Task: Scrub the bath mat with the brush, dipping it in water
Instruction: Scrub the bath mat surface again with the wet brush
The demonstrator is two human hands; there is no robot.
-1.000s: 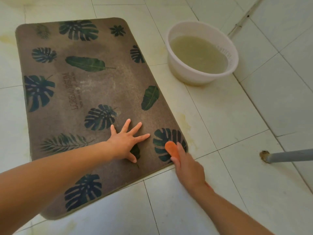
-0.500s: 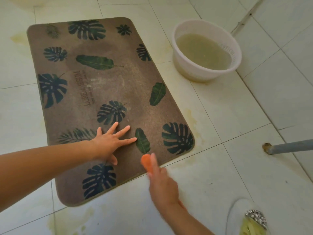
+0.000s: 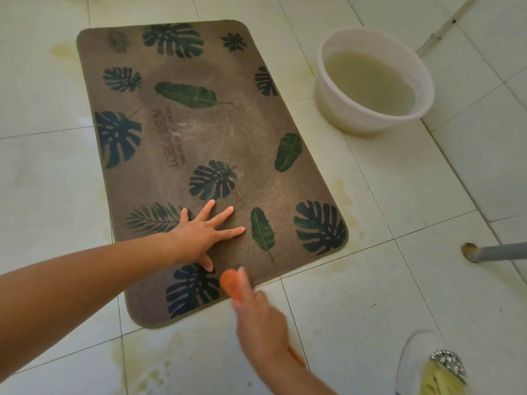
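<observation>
Plainly a home bathroom or wash area: pale floor tiles (image 3: 399,309) streaked with yellowish stains, a leaf-printed bath mat (image 3: 228,132) flat on them, a white basin (image 3: 339,115) of cloudy water near its far corner, a grey pipe (image 3: 502,252) low at the right.

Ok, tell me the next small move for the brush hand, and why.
Probably push the brush forward in a short stroke across the near edge of the bath mat. The right hand grips it with the head at that edge, and the left hand lies flat, fingers spread, pinning the mat. The basin of cloudy water stands off the mat's far right side.
</observation>
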